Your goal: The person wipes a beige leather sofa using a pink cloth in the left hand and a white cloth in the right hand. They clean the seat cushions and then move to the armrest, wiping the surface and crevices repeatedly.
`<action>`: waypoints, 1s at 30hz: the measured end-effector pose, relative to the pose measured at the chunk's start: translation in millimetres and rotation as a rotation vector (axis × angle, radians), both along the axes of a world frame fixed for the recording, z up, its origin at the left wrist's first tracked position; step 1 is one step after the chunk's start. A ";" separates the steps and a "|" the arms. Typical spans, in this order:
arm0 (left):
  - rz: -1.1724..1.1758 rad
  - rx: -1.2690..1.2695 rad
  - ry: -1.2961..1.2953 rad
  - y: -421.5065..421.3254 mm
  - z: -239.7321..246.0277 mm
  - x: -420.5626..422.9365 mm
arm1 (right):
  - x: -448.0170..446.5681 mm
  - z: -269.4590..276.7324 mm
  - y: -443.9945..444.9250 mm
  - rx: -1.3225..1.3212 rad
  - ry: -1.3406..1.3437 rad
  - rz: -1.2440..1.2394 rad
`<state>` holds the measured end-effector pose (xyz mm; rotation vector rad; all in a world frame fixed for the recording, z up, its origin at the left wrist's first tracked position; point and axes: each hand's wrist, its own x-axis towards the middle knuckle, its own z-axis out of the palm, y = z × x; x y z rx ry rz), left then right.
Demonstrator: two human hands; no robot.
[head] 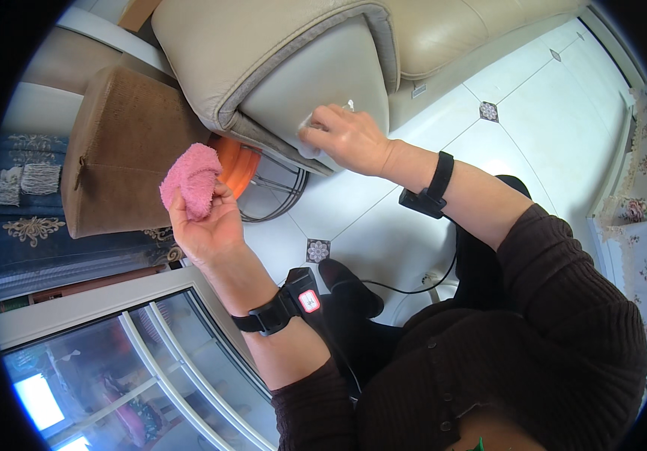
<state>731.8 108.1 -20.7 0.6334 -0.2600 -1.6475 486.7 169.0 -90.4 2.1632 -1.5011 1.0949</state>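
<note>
My left hand [211,220] holds a fluffy pink cloth [193,177] bunched between thumb and fingers, palm turned up. My right hand [351,138] is closed on a crumpled white wipe [306,147], partly hidden under the fingers. That hand is against the pale side panel [312,73] of a beige leather sofa [227,39], near the panel's lower part. A small white bit [349,105] shows just beyond the knuckles; whether it belongs to the wipe I cannot tell. Both wrists wear black strapped devices.
Left of the sofa stands a brown padded seat [126,158]. Below the pink cloth are an orange round object [239,163] and a dark wire rack [284,194]. A glass-paned white door [98,304] is at lower left. A black cable [408,292] hangs over the tiled floor [357,225].
</note>
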 end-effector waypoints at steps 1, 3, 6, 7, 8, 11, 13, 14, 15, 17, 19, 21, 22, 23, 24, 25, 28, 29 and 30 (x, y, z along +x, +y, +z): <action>0.007 0.011 -0.006 0.2 -0.2 -0.3 | 1.5 6.0 -0.6 -0.027 -0.020 0.005; 0.020 0.015 -0.016 0.1 -1.0 -0.7 | 6.0 20.6 -4.7 -0.144 -0.107 -0.004; 0.043 0.039 -0.003 -2.7 -2.3 -1.3 | 15.0 38.8 -13.4 -0.260 -0.177 -0.047; 0.021 0.029 -0.003 -3.2 -2.9 -1.7 | 16.4 41.7 -14.6 -0.261 -0.185 -0.063; 0.012 0.026 -0.011 -3.2 -3.6 -2.4 | 17.0 42.2 -14.7 -0.274 -0.166 -0.048; -0.002 0.021 -0.025 -2.6 -4.0 -4.2 | 17.4 31.1 -13.9 -0.179 -0.085 0.006; -0.004 0.013 -0.024 -1.8 -2.8 -4.6 | 15.3 15.3 -9.0 -0.046 -0.029 0.045; -0.005 0.005 -0.021 -1.1 -2.3 -4.6 | 14.1 6.7 -8.5 -0.027 0.004 0.046; -0.003 -0.008 -0.022 -0.6 -1.5 -4.6 | 12.5 -1.3 -8.7 -0.008 0.037 0.047; 0.007 0.002 -0.015 0.8 -0.2 -4.4 | 9.4 -14.9 -5.8 0.062 0.110 0.043; 0.015 0.006 -0.013 1.7 0.8 -5.1 | 6.7 -20.3 -1.4 0.246 0.214 0.015; 0.029 0.020 -0.013 1.2 1.9 -7.0 | 8.8 -15.3 0.4 0.133 0.117 0.045; 0.028 0.022 -0.009 0.9 2.3 -8.2 | 11.3 -9.5 1.4 0.198 0.108 0.036; 0.041 0.037 -0.009 0.7 2.6 -9.5 | 15.1 -1.8 1.3 0.055 0.031 0.054; 0.050 0.042 -0.005 0.5 2.9 -10.5 | 20.3 7.2 -0.2 -0.007 -0.021 0.058; 0.050 0.050 -0.005 0.0 3.2 -11.7 | 25.0 16.7 -2.3 -0.062 -0.068 0.063; 0.030 0.043 0.006 -0.8 2.5 -15.6 | 32.6 40.1 -9.4 -0.171 -0.146 0.052; 0.018 0.043 0.009 -0.4 1.8 -16.6 | 30.0 44.6 -10.2 -0.201 -0.153 0.019; 0.011 0.040 0.010 -0.4 1.0 -16.9 | 27.1 48.3 -12.3 -0.203 -0.148 -0.011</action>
